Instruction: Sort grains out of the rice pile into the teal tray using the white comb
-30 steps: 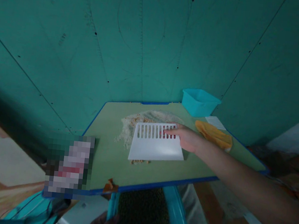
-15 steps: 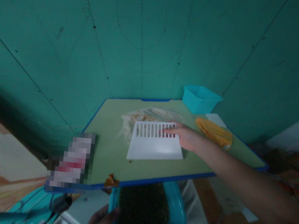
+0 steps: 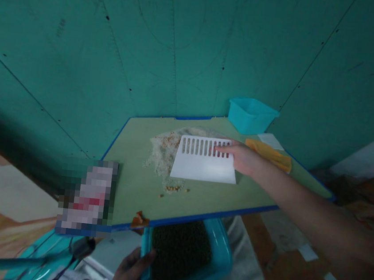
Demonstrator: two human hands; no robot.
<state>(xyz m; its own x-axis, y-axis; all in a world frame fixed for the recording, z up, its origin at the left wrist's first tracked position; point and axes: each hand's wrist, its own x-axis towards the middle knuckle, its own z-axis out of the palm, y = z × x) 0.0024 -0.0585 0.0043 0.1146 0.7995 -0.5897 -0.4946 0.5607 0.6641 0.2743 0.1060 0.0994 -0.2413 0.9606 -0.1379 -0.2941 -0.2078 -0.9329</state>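
My right hand [image 3: 243, 157] is closed around the right end of a white slotted plastic scraper [image 3: 204, 166], fingers at its upper slots. Tilted over the tabletop, the scraper hides part of a spread of whitish grains [image 3: 160, 153] mixed with orange-tan kernels [image 3: 172, 139]. A short row of kernels [image 3: 173, 188] lies just in front of its lower edge. Below the table's front edge, my left hand [image 3: 133, 270] grips the left rim of a teal tub [image 3: 224, 259]. Small dark green grains [image 3: 180, 253] fill that tub.
The pale green table [image 3: 128, 187] has a blue edge. At its back right stands another teal tub [image 3: 251, 115], near a white sheet [image 3: 271, 141] and an orange cloth [image 3: 268, 155]. A blurred-out flat item [image 3: 89, 196] lies left; an orange scrap [image 3: 140, 219] sits at the front edge.
The scraper has moved back and to the right, uncovering a row of kernels and some whitish grains in front of it. My left hand keeps its hold on the tub, which has tilted slightly.
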